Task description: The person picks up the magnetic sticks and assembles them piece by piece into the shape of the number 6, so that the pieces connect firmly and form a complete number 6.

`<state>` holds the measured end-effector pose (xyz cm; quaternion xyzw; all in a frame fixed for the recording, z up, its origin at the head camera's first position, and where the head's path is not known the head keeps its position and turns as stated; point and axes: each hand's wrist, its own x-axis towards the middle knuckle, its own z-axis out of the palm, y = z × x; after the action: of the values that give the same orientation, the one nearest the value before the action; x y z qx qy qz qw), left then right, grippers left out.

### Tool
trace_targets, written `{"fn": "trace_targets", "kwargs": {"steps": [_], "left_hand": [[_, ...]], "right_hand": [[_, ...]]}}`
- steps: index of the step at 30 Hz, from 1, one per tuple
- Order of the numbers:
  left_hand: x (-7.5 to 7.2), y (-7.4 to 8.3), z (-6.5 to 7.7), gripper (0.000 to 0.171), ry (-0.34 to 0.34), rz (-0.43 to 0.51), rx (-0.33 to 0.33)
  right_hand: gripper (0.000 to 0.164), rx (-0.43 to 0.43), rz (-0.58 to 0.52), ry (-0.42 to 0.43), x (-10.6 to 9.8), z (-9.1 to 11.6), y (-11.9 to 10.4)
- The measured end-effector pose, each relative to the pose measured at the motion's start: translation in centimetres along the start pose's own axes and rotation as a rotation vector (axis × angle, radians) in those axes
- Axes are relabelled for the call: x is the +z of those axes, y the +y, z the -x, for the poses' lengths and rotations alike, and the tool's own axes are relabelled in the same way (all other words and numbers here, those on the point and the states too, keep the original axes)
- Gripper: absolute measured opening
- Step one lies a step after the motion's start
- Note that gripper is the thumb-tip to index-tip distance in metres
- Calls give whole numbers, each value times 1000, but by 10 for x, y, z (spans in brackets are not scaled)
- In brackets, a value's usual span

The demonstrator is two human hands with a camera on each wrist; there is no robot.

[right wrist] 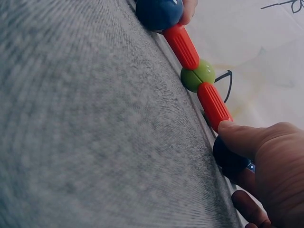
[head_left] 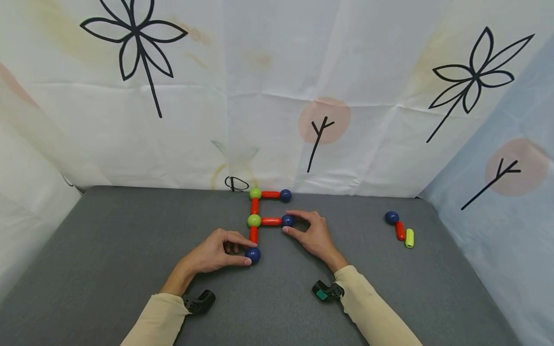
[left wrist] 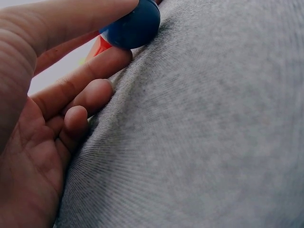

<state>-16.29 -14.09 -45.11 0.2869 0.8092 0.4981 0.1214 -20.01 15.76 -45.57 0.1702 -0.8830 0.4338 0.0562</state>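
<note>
On the grey table lies an F-shaped figure of balls and red rods. Its upright runs from a green ball (head_left: 255,193) through a red rod (head_left: 255,206), a second green ball (head_left: 254,220) and another rod to the bottom blue ball (head_left: 253,255). Each green ball has a red rod going right, ending in the upper blue ball (head_left: 285,195) and the middle blue ball (head_left: 287,220). My left hand (head_left: 212,253) pinches the bottom blue ball between thumb and fingers. The middle blue ball is held by my right hand (head_left: 315,236), thumb near the rod's end in the right wrist view.
Off to the right lie a loose blue ball (head_left: 392,217), a red rod (head_left: 400,231) and a yellow-green rod (head_left: 409,238), close together. A white printed cloth (head_left: 268,96) hangs behind the grey table (head_left: 130,226), with more cloth at both sides.
</note>
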Motion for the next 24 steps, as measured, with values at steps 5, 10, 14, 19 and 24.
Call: {"fn": "trace_targets", "kwargs": {"steps": [5,10,14,19,24], "left_hand": [[0,0,0,33,2,-3,5],[0,0,0,33,1,-11,-6],[0,1,1,33,0,-14,-16],[0,1,0,32,5,-9,-8],[0,-1,0,32,6,-2,-1]], "right_hand": [[47,8,-1,-6,0,0,0],[48,15,-23,-8,0,0,0],[49,19,-75,-13,-2,-1,-1],[46,17,-164,1,-10,-2,1],[45,-10,-154,26,-25,-2,8]]}}
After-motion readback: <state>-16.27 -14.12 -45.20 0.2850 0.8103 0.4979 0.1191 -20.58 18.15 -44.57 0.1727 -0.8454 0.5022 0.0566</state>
